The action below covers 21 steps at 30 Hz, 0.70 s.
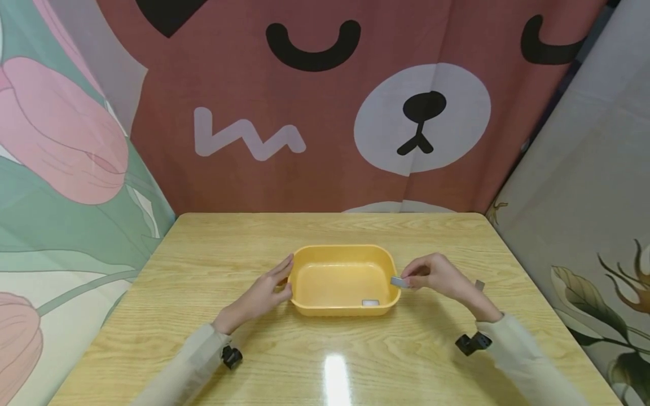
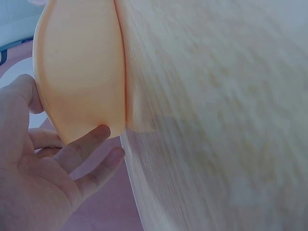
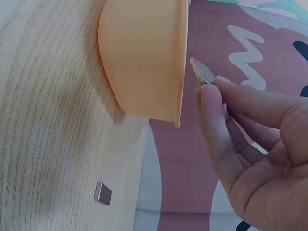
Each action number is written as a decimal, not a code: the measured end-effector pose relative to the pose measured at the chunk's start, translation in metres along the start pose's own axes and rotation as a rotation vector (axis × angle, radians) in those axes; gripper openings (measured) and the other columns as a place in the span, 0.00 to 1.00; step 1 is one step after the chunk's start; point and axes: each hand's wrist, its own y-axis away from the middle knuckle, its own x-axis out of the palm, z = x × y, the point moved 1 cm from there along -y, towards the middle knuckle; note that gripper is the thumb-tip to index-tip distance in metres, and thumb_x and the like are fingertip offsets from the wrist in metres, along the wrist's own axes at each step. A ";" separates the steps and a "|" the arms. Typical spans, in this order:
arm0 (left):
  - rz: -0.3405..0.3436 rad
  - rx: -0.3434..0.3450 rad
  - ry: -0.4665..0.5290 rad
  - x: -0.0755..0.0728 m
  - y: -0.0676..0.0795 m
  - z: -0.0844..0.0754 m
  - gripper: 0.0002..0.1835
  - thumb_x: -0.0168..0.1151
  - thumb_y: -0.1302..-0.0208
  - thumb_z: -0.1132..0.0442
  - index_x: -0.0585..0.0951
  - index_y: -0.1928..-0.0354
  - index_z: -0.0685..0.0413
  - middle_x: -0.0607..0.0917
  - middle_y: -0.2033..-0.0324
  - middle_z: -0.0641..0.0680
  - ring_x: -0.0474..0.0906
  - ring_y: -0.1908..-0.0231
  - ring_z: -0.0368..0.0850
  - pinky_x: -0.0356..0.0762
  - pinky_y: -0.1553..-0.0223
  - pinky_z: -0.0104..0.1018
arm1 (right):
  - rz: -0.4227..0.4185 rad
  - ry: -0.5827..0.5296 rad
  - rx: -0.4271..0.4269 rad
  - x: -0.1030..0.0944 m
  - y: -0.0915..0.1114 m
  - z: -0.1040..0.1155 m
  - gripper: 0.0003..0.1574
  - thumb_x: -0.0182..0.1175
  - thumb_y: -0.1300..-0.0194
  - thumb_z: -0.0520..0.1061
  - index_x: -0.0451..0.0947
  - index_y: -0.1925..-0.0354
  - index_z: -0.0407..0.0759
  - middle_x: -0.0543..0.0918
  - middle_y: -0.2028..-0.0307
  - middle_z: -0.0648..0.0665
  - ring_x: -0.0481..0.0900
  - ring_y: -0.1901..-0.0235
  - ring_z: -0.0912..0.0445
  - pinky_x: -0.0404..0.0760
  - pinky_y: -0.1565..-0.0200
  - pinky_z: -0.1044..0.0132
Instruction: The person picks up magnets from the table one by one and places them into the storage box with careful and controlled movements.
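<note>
Currently right hand (image 1: 438,275) pinches flat, shiny-edged piece (image 1: 398,282) near smooth, round-cornered yellow tub (image 1: 330,281); left hand (image 1: 258,296), spread apart, touches tub.

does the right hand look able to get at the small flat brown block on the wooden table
Probably not yet: the right hand pinches a small flat grey block, though nothing lies on the brown block.

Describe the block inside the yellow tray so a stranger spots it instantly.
On the wooden table stands a yellow tray. Inside, toward its near right corner, lies a pale rectangular block. Only it lies inside; a second block is in the right hand, a third on the table.
</note>
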 end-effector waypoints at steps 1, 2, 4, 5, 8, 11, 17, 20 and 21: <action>-0.001 0.003 -0.003 0.000 -0.001 0.000 0.33 0.56 0.30 0.67 0.58 0.27 0.68 0.50 0.24 0.54 0.69 0.37 0.50 0.80 0.63 0.27 | 0.001 0.002 -0.001 0.001 -0.001 0.000 0.07 0.63 0.34 0.35 0.85 0.59 0.32 0.86 0.64 0.38 0.84 0.67 0.49 0.87 0.64 0.56; -0.003 0.008 -0.006 0.000 -0.001 0.000 0.33 0.57 0.30 0.67 0.58 0.27 0.68 0.51 0.24 0.54 0.67 0.35 0.50 0.80 0.61 0.26 | 0.003 0.005 -0.003 0.001 -0.001 0.000 0.07 0.63 0.34 0.35 0.85 0.59 0.32 0.86 0.64 0.39 0.84 0.68 0.50 0.87 0.64 0.56; -0.005 0.019 -0.007 0.000 -0.002 -0.001 0.33 0.56 0.30 0.67 0.58 0.27 0.69 0.51 0.24 0.55 0.66 0.34 0.51 0.80 0.60 0.26 | 0.006 0.014 -0.014 0.003 -0.004 -0.001 0.07 0.64 0.34 0.35 0.85 0.59 0.32 0.86 0.64 0.39 0.83 0.68 0.50 0.87 0.65 0.56; -0.006 0.022 -0.006 0.000 -0.003 -0.001 0.33 0.56 0.30 0.67 0.58 0.27 0.69 0.51 0.25 0.55 0.67 0.35 0.51 0.80 0.60 0.26 | 0.007 0.019 -0.021 0.004 -0.005 -0.002 0.06 0.64 0.35 0.35 0.85 0.60 0.32 0.86 0.65 0.40 0.83 0.69 0.51 0.87 0.65 0.55; -0.010 0.026 -0.004 -0.001 -0.003 -0.001 0.33 0.56 0.30 0.67 0.58 0.27 0.69 0.51 0.25 0.56 0.69 0.36 0.53 0.80 0.63 0.26 | 0.012 0.023 -0.039 0.007 -0.011 -0.002 0.06 0.65 0.36 0.35 0.85 0.61 0.32 0.86 0.66 0.40 0.83 0.70 0.52 0.87 0.65 0.53; -0.018 0.023 0.000 -0.002 -0.004 -0.001 0.33 0.56 0.31 0.68 0.59 0.27 0.69 0.52 0.25 0.56 0.72 0.38 0.54 0.80 0.67 0.26 | 0.011 0.017 -0.046 0.012 -0.015 -0.001 0.05 0.66 0.37 0.34 0.85 0.63 0.32 0.86 0.68 0.41 0.83 0.71 0.52 0.87 0.65 0.49; -0.012 0.021 0.006 -0.003 -0.002 -0.002 0.33 0.58 0.32 0.69 0.60 0.29 0.70 0.53 0.25 0.58 0.79 0.53 0.49 0.77 0.77 0.25 | 0.032 -0.004 -0.067 0.020 -0.018 0.002 0.04 0.66 0.37 0.33 0.85 0.63 0.32 0.86 0.70 0.41 0.84 0.72 0.48 0.87 0.65 0.49; -0.001 0.025 -0.001 -0.003 -0.001 -0.002 0.32 0.57 0.32 0.68 0.61 0.29 0.71 0.53 0.26 0.59 0.75 0.69 0.40 0.73 0.82 0.25 | 0.037 -0.002 -0.078 0.023 -0.019 0.003 0.04 0.65 0.36 0.34 0.85 0.63 0.33 0.86 0.71 0.39 0.83 0.73 0.46 0.87 0.67 0.54; -0.003 0.025 -0.007 -0.004 -0.001 -0.002 0.32 0.57 0.31 0.68 0.61 0.29 0.71 0.54 0.26 0.59 0.72 0.74 0.38 0.72 0.83 0.25 | 0.037 0.000 -0.085 0.024 -0.020 0.004 0.04 0.65 0.36 0.34 0.85 0.62 0.33 0.86 0.71 0.39 0.83 0.73 0.46 0.86 0.67 0.56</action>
